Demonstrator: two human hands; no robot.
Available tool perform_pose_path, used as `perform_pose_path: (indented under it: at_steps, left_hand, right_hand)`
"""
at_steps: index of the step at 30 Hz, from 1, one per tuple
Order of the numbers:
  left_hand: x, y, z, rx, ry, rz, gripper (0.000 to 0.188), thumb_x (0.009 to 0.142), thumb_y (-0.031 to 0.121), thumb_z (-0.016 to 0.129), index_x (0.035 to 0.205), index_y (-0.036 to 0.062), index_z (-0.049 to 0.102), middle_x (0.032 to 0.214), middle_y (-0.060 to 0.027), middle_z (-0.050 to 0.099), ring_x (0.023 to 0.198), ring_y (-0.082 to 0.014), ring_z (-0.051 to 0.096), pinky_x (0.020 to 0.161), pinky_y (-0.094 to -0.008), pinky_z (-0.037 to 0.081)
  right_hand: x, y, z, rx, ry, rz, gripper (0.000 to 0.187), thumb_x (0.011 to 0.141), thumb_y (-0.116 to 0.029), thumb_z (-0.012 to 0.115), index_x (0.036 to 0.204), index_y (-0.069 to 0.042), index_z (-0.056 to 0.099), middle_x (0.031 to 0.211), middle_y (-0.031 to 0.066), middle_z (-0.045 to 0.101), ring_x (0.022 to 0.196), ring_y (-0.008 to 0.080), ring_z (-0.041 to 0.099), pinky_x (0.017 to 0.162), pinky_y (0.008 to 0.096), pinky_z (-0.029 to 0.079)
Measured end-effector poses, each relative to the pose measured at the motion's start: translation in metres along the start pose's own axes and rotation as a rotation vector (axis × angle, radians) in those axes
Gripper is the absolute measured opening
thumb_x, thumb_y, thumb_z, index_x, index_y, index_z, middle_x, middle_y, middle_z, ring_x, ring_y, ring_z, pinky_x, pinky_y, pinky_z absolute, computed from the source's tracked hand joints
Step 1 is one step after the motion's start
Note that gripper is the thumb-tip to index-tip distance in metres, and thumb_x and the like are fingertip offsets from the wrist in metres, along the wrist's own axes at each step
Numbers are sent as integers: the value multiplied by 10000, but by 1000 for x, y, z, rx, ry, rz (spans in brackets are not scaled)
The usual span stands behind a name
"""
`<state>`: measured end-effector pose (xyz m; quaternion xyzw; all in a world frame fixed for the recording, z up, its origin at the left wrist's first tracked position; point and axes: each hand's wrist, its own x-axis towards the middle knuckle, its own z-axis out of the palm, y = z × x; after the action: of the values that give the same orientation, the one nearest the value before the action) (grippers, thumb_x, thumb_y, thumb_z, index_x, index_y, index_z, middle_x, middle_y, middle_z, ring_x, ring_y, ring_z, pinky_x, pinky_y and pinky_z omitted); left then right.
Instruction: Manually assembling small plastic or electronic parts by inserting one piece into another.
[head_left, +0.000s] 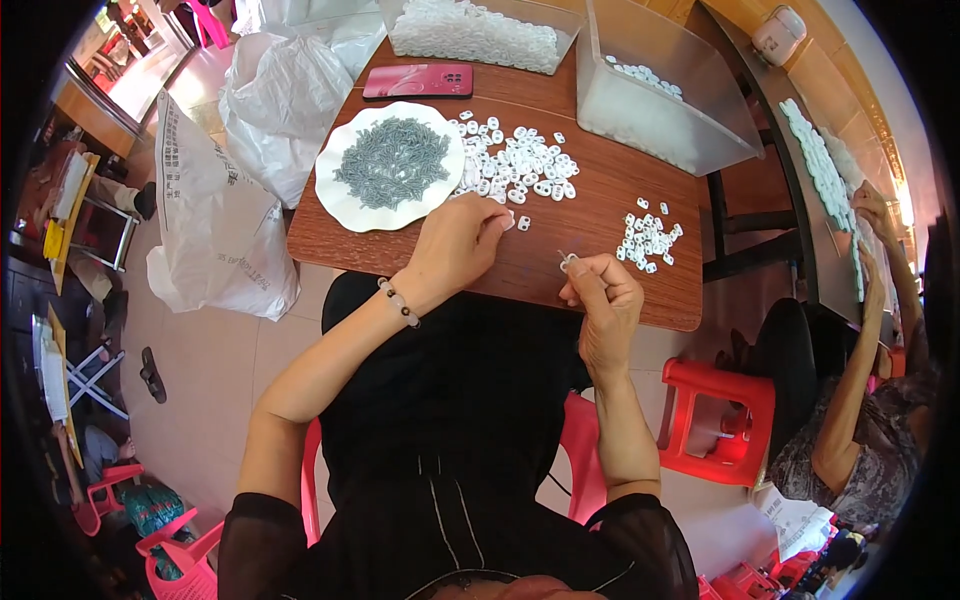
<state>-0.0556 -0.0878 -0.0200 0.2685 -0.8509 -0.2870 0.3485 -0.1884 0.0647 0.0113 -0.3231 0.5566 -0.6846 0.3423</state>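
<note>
My left hand, a beaded bracelet at its wrist, reaches over the table's near side. Its thumb and forefinger pinch a small white plastic piece. Farther right, my right hand is closed in a pinch on another small white piece, from which a thin screw-like tip sticks out. Beyond my left hand spreads a loose heap of white two-holed plastic pieces. A scalloped white plate holds a mound of small grey screw-like parts. To the right lies a smaller pile of white pieces.
Along the brown table's far side are a pink phone and two clear bins with white parts. White sacks stand left. On the right are a red stool and another person's arms at a dark table.
</note>
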Motion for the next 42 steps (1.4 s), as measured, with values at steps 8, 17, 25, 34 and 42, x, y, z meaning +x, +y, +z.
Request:
perform_pose_path:
  at_steps: [8,17,25,34,42]
  left_hand:
    - [-13,24,-15,-812,-196,-587,243,938,233,587,1007,6,642,761,-49,661,594,-68,586,499,-188,446]
    - [-28,24,-21,-1184,-192,-770,262,915,229,627,1040,-2,632,864,-74,670,725,-106,641,632,-203,515]
    - [-39,22,-16,-1207,-80,-712,220,877,131,667,1056,3,650,929,-55,678,780,-96,635,683,-214,514]
    - [-44,22,-18,-1221,-140,-728,249,872,177,678,1064,18,680,902,-40,684,779,-85,625,685,-212,518]
    - [-46,21,-15,-1231,-176,-716,245,875,164,674,1062,5,680,903,-42,686,772,-74,612,674,-200,504]
  right_hand:
    - [-1,3,2,-52,-58,12,119,894,-120,630,819,-28,637,656,0,620,580,9,504,551,167,356]
    - [-3,6,7,-77,-78,20,120,898,-120,623,823,-28,634,661,2,622,589,11,511,551,169,353]
    - [-8,3,15,-166,-148,62,135,913,-131,598,854,-13,626,708,11,612,646,40,517,616,189,397]
    - [-8,4,14,-289,-181,46,142,892,-114,609,796,-10,623,651,-9,582,605,21,502,570,176,371]
    - [-8,4,14,-306,-176,41,138,880,-104,619,778,-10,623,639,-11,578,585,22,502,552,171,359]
